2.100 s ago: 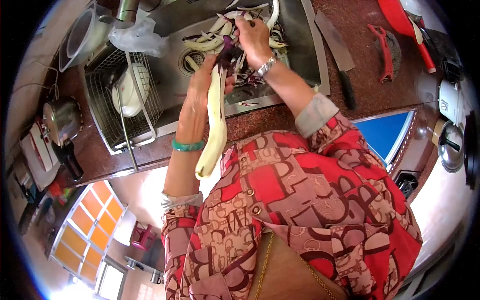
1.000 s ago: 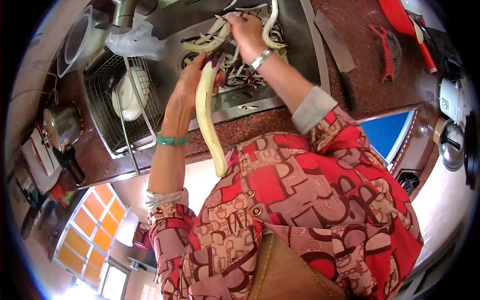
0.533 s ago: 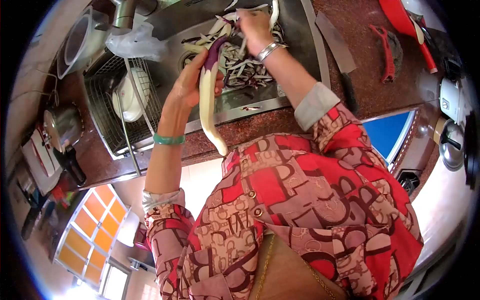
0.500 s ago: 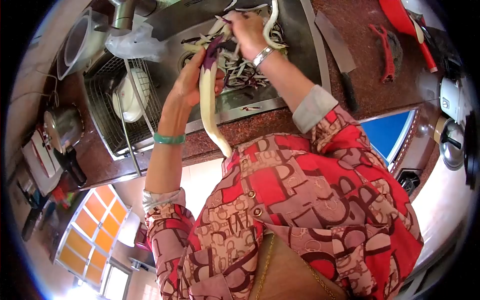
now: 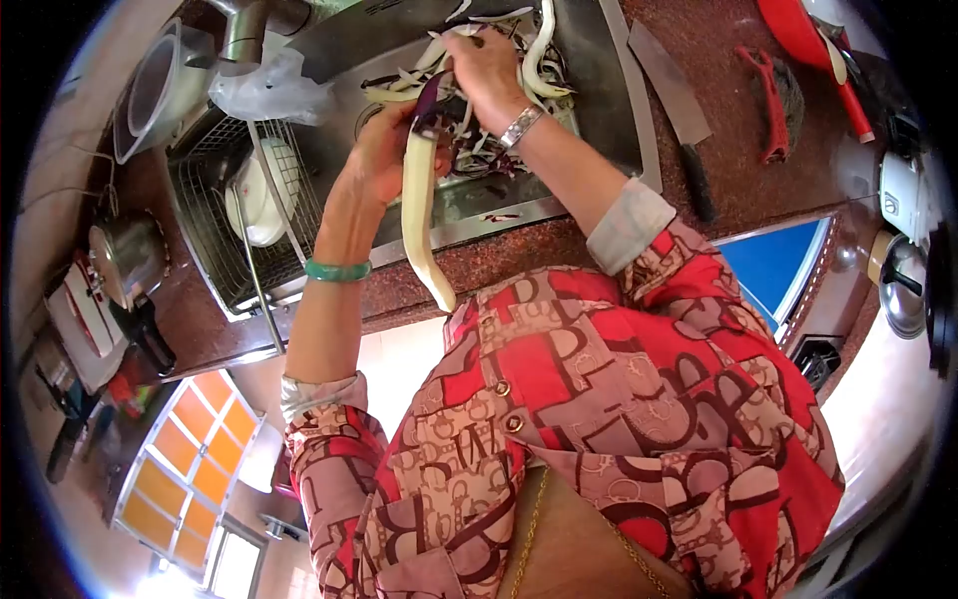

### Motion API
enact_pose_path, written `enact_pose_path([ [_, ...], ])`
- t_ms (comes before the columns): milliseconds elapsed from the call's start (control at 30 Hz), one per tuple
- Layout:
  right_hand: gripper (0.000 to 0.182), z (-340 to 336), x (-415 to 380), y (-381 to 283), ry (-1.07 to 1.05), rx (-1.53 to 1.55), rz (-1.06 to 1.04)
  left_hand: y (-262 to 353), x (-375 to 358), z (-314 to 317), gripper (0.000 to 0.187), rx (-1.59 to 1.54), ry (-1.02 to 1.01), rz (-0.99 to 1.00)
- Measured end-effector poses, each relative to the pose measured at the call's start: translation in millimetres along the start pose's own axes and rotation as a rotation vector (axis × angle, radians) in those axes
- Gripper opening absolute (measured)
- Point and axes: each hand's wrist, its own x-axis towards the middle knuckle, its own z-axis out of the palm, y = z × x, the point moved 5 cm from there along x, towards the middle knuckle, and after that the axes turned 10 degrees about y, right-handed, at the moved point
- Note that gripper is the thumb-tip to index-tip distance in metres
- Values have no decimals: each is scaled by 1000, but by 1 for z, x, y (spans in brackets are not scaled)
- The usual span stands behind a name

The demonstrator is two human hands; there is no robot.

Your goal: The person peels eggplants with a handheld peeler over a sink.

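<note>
My left hand [image 5: 377, 158] is closed around a long eggplant [image 5: 420, 205] held over the front of the sink. Most of the eggplant is pale and peeled, with purple skin left at its far end. Its lower end hangs past the sink edge, near the shirt. My right hand [image 5: 486, 72] is curled just beyond the purple end; what its fingers grip is hidden. Below both hands, purple and white peelings [image 5: 491, 158] lie heaped in the sink [image 5: 611, 130]. A peeled eggplant [image 5: 540, 50] rests on the heap beside my right hand.
Right of the sink lie a cleaver [image 5: 671, 85] with a black handle and a red tool [image 5: 768, 105] by a grey mesh pad. On the left are a wire rack [image 5: 205, 200] holding a white dish [image 5: 264, 195], a plastic bag [image 5: 269, 90], and a metal pot [image 5: 130, 255].
My right hand has shifted slightly left and down, its fingers turning over the purple end. The eggplant has rotated a little in my left hand, and its lower tip has moved slightly left.
</note>
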Motion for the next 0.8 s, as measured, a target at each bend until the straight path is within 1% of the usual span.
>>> enact_pose_path([
  [33,35,7,5,8,36,-1,18,0,-2,1,41,3,1,0],
  [100,20,6,44,34,228,-51,-133,-3,-8,1,37,40,-12,-24],
  [133,21,-4,65,41,172,-8,-109,-5,-5,1,36,4,-274,-92],
  [167,32,-9,97,73,133,-6,-65,-6,-10,5,36,5,-275,-89],
  [200,23,-24,96,69,211,172,161,-7,-16,6,35,50,-137,-51],
  [233,24,-37,91,63,163,245,250,-7,-19,1,34,91,4,-13],
  [267,23,-44,103,74,100,-46,70,-7,-12,-7,35,43,-97,-35],
  [300,22,-42,93,69,80,-82,47,-7,-13,-6,35,36,-99,-33],
  [333,22,-41,83,64,61,-118,22,-8,-14,-4,37,46,-40,-37],
  [367,25,-29,52,37,91,104,152,-8,-14,-4,40,62,18,-40],
  [400,21,-16,49,45,12,158,56,-10,-4,-9,46,7,-12,-80],
  [433,23,-9,32,37,39,80,74,-11,-5,-5,46,13,-13,-82],
  [500,24,2,10,22,25,-72,4,-11,-9,2,50,28,22,-20],
  [533,24,2,14,25,25,-69,4,-15,-10,2,49,13,74,-51],
  [567,25,3,22,27,63,-124,-67,-15,-11,2,49,14,77,-50],
  [600,26,3,32,29,100,-178,-138,-15,-13,1,48,85,57,-51],
  [633,35,-2,47,29,57,-147,-117,-17,-14,1,48,156,36,-55],
  [667,35,-11,57,31,92,-73,-110,-18,-15,2,47,229,13,-59],
  [700,35,-19,71,35,127,2,-105,-19,-17,3,47,230,12,-58],
  [767,43,-32,121,94,215,-26,177,-22,-23,5,44,213,-31,-91],
  [800,35,-45,105,74,196,-20,225,-21,-24,2,44,207,-29,-86],
])
